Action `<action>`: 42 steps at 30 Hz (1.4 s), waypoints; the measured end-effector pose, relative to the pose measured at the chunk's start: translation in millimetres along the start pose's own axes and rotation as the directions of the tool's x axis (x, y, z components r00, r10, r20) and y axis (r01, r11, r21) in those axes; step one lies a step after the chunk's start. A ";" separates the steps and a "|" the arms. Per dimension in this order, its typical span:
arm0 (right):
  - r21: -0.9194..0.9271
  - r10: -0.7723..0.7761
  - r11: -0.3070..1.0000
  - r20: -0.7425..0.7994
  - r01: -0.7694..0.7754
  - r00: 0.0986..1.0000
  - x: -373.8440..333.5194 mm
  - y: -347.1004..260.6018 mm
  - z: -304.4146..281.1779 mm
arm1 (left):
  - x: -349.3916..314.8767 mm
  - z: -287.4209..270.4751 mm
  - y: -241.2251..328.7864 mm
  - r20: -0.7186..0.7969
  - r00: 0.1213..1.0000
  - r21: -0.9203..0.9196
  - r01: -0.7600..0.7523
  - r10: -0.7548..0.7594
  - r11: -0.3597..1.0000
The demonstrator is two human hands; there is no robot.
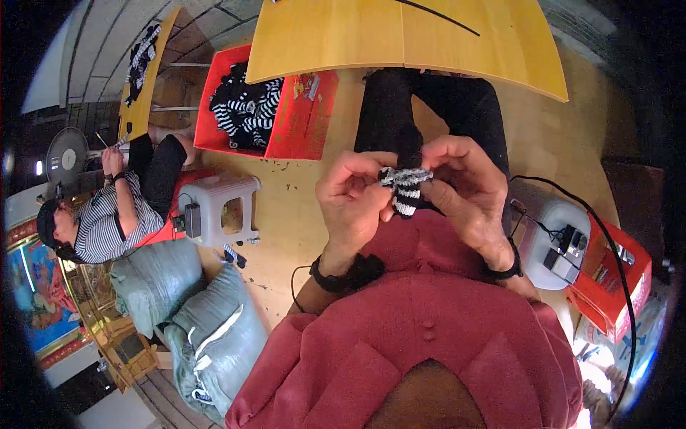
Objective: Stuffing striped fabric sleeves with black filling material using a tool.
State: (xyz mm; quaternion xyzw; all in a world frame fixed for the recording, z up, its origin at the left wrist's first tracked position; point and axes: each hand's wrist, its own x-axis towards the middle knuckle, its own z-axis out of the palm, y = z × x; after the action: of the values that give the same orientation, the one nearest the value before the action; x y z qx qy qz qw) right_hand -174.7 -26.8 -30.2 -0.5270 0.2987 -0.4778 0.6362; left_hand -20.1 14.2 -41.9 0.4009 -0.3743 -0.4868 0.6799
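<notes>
A small black-and-white striped knitted piece (pixel 406 202), sock-like in its tube shape, is held up in front of my chest. Its ruffled grey-white edge (pixel 407 176) runs between my fingers. My left hand (pixel 351 199) pinches one side of that edge, thumb and fingers closed on it. On the other side, my right hand (pixel 468 189) grips the same piece between thumb and curled fingertips. A dark strip (pixel 409 145) shows just beyond the edge; whether it is part of the knit or my dark trousers, I cannot tell.
Ahead stands a yellow table (pixel 457 61). A red box (pixel 304 118) of striped knits sits to its left. At far left another person (pixel 118 222) works by a grey stool (pixel 218 207). Stuffed sacks (pixel 221 329) lie lower left; a black cable (pixel 620 264) curves past a right-hand stool (pixel 550 222).
</notes>
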 end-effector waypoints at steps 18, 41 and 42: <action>0.015 -0.015 1.000 0.044 0.014 0.999 3.1 -0.5 -9.5 | 4.2 5.5 7.6 0.027 0.991 0.264 0.119 -0.131 0.957; -0.155 -0.147 0.980 -0.139 0.125 0.979 -2.4 6.2 1.9 | 4.1 10.0 5.1 0.097 0.989 0.128 0.097 -0.110 0.987; -0.192 -0.203 0.964 -0.097 0.182 0.974 -1.8 5.4 2.0 | 6.6 12.4 5.7 0.069 0.997 0.162 0.026 -0.038 0.986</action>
State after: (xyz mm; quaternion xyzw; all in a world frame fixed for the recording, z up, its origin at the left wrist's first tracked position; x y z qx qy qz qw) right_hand -172.0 -24.4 -35.1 -0.5808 0.3249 -0.5379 0.5174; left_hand -27.6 6.8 -31.0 0.4429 -0.4302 -0.4799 0.6233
